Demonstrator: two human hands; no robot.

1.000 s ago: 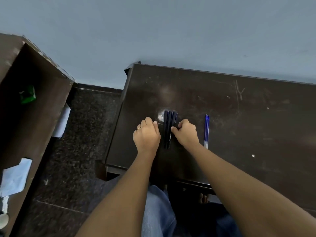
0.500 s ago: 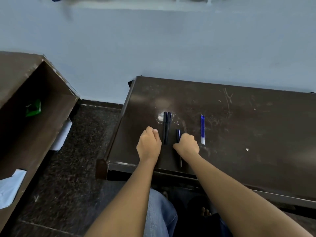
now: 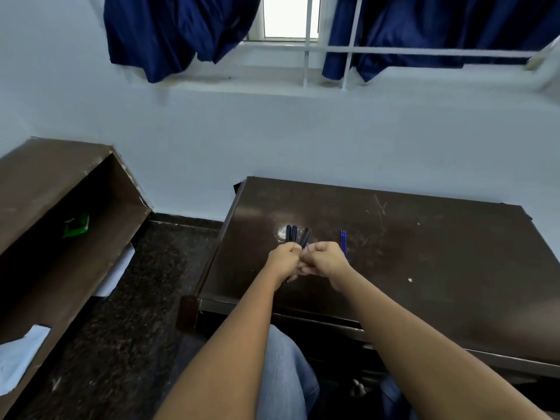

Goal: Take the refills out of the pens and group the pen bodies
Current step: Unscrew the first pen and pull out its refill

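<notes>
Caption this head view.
Left hand and right hand grip a dark pen; two other pens and blue refills lie on the table.

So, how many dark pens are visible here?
3. The first pen and second pen lie side by side on the table, beyond the left hand. The third pen, tilted, is held by that hand and the right hand. Others may be hidden.

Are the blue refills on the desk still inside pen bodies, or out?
Out: the blue refills lie bare on the desk, beside the right hand.
</notes>
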